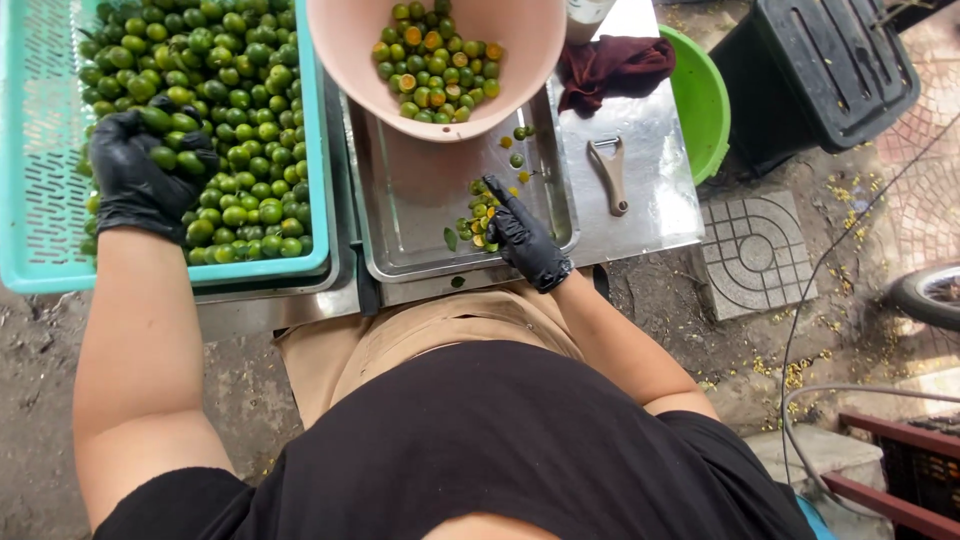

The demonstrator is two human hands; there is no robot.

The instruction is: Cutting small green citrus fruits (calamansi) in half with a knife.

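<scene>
My left hand, in a black glove, is closed on a few small green citrus fruits inside the turquoise crate, which is heaped with several more fruits. My right hand, also gloved in black, rests on the steel tray, fingers around a small pile of cut fruit pieces. Whether it holds a blade is hidden. A pink basin above the tray holds halved fruits.
A peeler lies on the steel table to the right of the tray. A dark red cloth and a green basin sit further right. A black bin stands on the ground beyond.
</scene>
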